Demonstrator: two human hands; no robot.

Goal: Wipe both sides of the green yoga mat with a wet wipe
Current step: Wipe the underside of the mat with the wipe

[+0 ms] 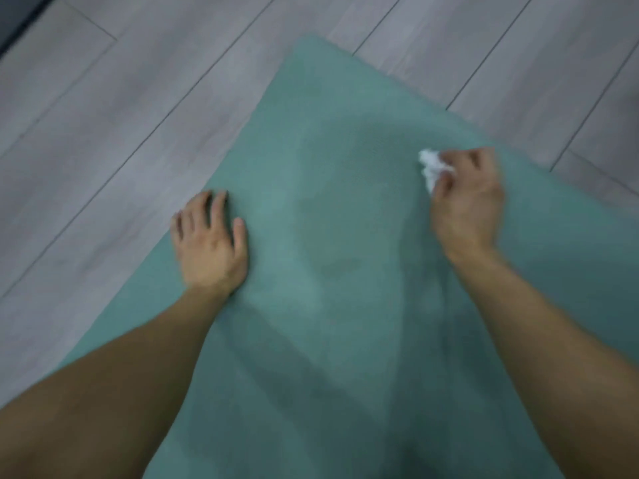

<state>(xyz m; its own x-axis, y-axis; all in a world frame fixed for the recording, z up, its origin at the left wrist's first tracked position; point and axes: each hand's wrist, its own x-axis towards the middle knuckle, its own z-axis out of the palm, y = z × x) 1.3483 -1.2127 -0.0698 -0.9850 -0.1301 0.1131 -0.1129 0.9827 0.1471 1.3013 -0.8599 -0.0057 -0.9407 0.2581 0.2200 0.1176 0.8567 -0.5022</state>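
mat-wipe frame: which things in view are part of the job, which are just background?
Part of the job:
- green yoga mat, spread on the floor
- wet wipe, crumpled, white
- right hand, grips the wipe over the mat
- left hand, flat on the mat near its edge

Just there:
- grey plank floor
- dark strip at the top-left corner, too blurred to identify

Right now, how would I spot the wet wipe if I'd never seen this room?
Find the green mat on the grey floor. Over its right side the right hand grips the wipe: the only white, crumpled thing there.
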